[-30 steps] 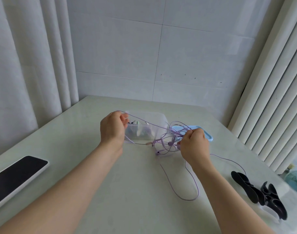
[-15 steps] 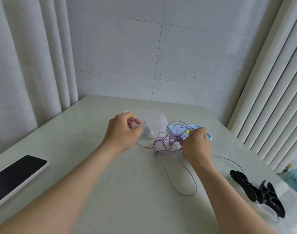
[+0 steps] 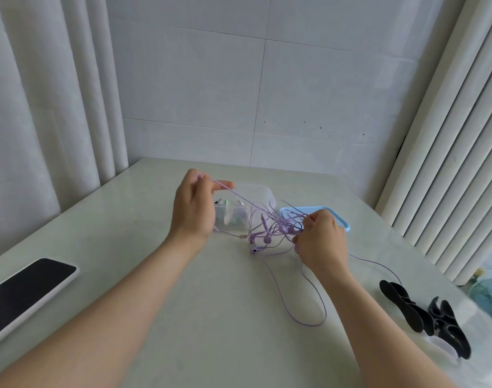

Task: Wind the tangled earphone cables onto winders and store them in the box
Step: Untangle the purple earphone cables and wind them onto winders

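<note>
A tangle of purple earphone cable (image 3: 270, 229) hangs between my hands just above the pale table. My left hand (image 3: 193, 208) pinches one strand between thumb and forefinger and holds it up in front of the clear plastic box (image 3: 260, 196). My right hand (image 3: 320, 240) is closed on the knot of cable at its right side. A long loop of the same cable (image 3: 306, 312) trails on the table toward me. Black cable winders (image 3: 424, 315) lie at the right near the table edge.
The box's blue lid (image 3: 340, 219) lies flat behind my right hand. Small items sit inside the box. A dark phone in a white case (image 3: 23, 292) lies at the left edge. White curtains hang on both sides; a tiled wall stands behind the table.
My left hand moved right toward the box, then lifted a strand upward, drawing it taut from the tangle. My right hand stayed on the knot.
</note>
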`<action>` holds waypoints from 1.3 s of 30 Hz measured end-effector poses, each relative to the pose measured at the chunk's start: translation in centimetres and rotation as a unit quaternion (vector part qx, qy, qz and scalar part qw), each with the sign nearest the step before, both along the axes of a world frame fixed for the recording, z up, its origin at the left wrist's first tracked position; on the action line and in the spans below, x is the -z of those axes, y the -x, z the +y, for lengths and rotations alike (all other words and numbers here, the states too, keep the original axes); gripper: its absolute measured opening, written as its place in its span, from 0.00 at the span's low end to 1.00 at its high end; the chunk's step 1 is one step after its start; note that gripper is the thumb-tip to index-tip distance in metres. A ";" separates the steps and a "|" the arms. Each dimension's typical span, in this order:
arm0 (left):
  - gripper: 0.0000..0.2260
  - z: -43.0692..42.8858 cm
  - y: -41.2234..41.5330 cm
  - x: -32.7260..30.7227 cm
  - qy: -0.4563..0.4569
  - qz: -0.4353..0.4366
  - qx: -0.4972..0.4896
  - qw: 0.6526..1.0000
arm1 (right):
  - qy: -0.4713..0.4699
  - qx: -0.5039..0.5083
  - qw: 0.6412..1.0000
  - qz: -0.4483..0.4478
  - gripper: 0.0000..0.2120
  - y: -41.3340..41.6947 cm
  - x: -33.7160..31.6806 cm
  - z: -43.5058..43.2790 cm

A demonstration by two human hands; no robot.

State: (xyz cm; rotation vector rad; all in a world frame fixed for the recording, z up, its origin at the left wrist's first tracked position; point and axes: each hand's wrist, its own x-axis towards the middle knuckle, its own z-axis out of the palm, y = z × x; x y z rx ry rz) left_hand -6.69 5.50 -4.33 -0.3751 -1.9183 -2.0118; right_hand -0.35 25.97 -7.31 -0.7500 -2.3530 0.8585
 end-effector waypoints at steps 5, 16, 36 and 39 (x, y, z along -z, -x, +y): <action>0.09 -0.1 -0.2 -1.5 -0.372 -0.180 0.169 0.895 | -0.120 0.001 0.992 -0.043 0.11 -0.7 -0.2 0.0; 0.06 -1.8 0.2 1.2 0.439 0.178 -0.107 0.874 | 0.005 0.006 0.994 0.112 0.21 -1.3 -1.1 0.2; 0.22 -0.5 -2.0 0.2 0.685 0.145 -0.122 0.703 | 0.047 -0.039 0.962 0.266 0.16 -1.3 -1.8 -1.2; 0.20 0.4 -1.7 1.1 0.584 0.186 -0.038 0.789 | 0.044 -0.059 0.955 0.286 0.16 -1.4 -2.1 -1.7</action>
